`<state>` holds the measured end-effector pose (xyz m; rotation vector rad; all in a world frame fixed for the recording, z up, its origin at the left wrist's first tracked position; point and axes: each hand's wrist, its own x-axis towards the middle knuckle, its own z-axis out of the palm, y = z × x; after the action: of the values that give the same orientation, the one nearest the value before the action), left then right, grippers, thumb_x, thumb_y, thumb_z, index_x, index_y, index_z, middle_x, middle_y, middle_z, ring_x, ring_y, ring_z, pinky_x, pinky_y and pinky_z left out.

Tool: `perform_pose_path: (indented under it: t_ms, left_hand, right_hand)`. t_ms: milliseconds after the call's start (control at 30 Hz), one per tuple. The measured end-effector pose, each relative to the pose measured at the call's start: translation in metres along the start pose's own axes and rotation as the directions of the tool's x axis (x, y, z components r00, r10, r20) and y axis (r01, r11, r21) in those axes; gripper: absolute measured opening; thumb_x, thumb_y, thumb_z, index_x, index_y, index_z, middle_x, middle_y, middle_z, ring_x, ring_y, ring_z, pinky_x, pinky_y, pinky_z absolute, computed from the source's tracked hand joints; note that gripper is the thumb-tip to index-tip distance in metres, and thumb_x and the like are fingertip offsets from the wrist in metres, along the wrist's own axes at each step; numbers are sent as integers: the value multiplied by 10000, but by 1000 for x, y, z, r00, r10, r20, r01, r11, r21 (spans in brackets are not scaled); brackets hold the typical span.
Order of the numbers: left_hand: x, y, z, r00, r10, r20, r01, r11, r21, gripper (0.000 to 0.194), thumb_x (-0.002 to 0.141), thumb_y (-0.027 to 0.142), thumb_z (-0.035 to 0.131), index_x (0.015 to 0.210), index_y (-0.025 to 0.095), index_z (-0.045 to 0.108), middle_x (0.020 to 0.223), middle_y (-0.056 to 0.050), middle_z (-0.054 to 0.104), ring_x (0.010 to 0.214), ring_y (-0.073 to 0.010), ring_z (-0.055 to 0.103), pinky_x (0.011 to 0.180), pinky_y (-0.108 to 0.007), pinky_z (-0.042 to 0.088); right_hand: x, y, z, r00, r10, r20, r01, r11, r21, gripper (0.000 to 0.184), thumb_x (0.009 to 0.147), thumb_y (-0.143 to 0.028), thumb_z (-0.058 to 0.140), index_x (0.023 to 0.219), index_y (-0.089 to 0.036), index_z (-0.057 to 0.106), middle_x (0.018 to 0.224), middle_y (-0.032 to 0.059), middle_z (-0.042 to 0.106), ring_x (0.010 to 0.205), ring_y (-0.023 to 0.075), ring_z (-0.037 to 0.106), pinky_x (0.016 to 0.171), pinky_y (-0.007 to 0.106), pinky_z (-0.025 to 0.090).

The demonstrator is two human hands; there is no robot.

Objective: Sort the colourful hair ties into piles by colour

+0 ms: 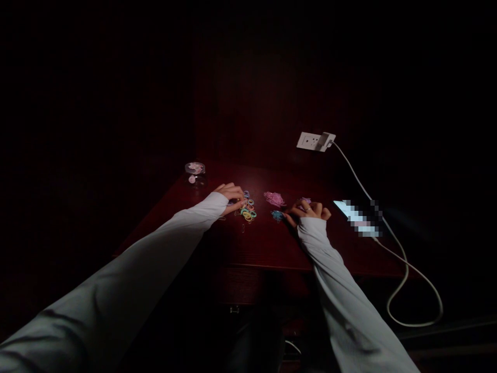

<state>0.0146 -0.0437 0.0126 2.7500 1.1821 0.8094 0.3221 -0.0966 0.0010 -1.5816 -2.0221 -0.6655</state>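
On a dark red wooden table (248,251), my left hand (232,195) reaches in from the left side of a pile of multicoloured hair ties (248,211). Its fingers and thumb close together at the pile's edge; whatever they pinch is too small to make out. My right hand (310,211), with a ring on one finger, rests lower right. The thumb points at a small blue pile (277,215), apart from the bent fingers. A purple pile (306,200) shows partly behind that hand. Between the hands, farther back, lies a pink pile (274,199) of small bands.
A clear jar (195,178) with pink pieces on its lid stands at the back left. Rightward lies a lit phone (345,210) on a white cable (406,267), which runs to a charger in the wall socket (310,141). Small pins (243,228) lie before the pile.
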Motion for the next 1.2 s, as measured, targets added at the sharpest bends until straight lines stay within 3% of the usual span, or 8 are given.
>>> perform_pose_path:
  t_ms: [367, 567, 700, 867, 1200]
  left_hand:
    - [-1, -1, 0, 1000, -16, -15, 16, 1000, 24, 334, 1027, 419, 478, 936, 223, 733, 1058, -47, 722, 993, -214, 584, 886, -352, 381]
    - [-2, -4, -9, 975, -122, -187, 146, 982, 118, 263, 1013, 335, 514, 871, 212, 698, 1001, -31, 722, 963, -211, 568, 849, -352, 368]
    - [-3, -4, -10, 943, -193, -270, 238, 960, 146, 176, 987, 273, 548, 903, 213, 692, 1013, -34, 719, 972, -218, 563, 840, -359, 364]
    - [-4, -1, -9, 944, -215, -251, 252, 959, 126, 151, 977, 267, 560, 908, 215, 684, 1002, -33, 709, 983, -226, 558, 860, -372, 362]
    - [0, -1, -10, 955, -162, -247, 203, 967, 151, 171, 983, 277, 551, 894, 216, 683, 994, -33, 707, 965, -224, 553, 849, -376, 353]
  right_hand:
    - [-1, -1, -3, 999, -6, -32, 5, 1000, -22, 393, 1026, -483, 449, 944, -294, 784, 1130, 59, 706, 1094, 285, 415, 908, 422, 185]
    - [6, -22, -2, 997, 16, -77, -17, 1000, -13, 338, 1017, -474, 476, 987, -319, 776, 1106, 42, 699, 1082, 277, 410, 911, 420, 176]
    - [24, -53, 1, 1000, -7, -2, 7, 1000, 18, 282, 995, -463, 513, 1051, -346, 763, 1143, 42, 681, 1076, 280, 410, 916, 426, 187]
    - [53, -85, 9, 990, 13, 139, -28, 994, 110, 276, 973, -384, 523, 1116, -316, 749, 1172, 77, 665, 1096, 296, 420, 932, 445, 210]
    - [83, -93, 35, 973, -18, 232, -12, 992, 126, 271, 969, -434, 575, 1057, -300, 793, 1183, 92, 678, 1164, 322, 437, 930, 436, 207]
